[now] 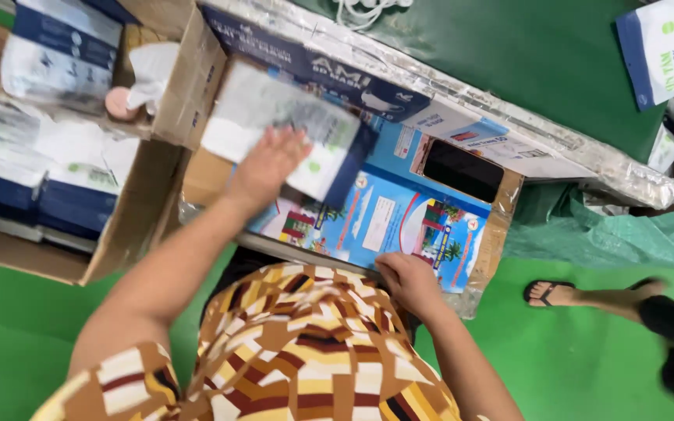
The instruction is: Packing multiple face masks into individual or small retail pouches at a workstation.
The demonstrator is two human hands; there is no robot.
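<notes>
Pressing down with fingers spread, the left hand [268, 164] flattens the white mask packet [286, 129] at eleven o'clock on the blue board [399, 210], right hand [409, 282] curled at its near edge — best kept flat and steady

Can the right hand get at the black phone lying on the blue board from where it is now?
Probably yes. The right hand rests at the near edge of the blue board, and the black phone lies uncovered further up it, with nothing between them. The left hand is off on a packet.
</notes>
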